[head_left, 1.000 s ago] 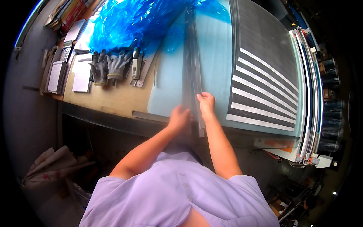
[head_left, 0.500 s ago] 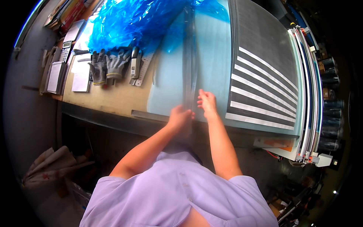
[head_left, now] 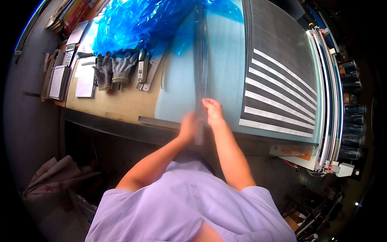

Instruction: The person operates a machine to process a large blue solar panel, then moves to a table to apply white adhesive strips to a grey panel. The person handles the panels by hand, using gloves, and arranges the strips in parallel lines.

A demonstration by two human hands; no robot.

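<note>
A long, dark, shiny strip (head_left: pixel 201 72) runs away from me across the pale blue sheet on the table. Its near end, which looks like clear film, hangs past the table's front edge between my hands. My right hand (head_left: pixel 213 111) is closed, thumb and fingertips pinched on the strip's right edge. Beside the strip's left edge, near the table edge, is my left hand (head_left: pixel 188 126). Motion smears its fingers, so whether they grip the strip cannot be made out.
Crumpled blue plastic film (head_left: pixel 137 24) covers the far left. Grey work gloves (head_left: pixel 115 70), a utility knife (head_left: pixel 142 66) and a ruler (head_left: pixel 153 72) lie left. Black sheets with white stripes (head_left: pixel 278 97) are stacked right, beside long rails (head_left: pixel 328 101). Notepads (head_left: pixel 59 82) and a calculator (head_left: pixel 69 54) sit farther left.
My right hand has moved slightly left onto the strip, and its fingers have closed into a pinch. My left hand has shifted slightly, blurred. The strip's near end now shows hanging below the table edge.
</note>
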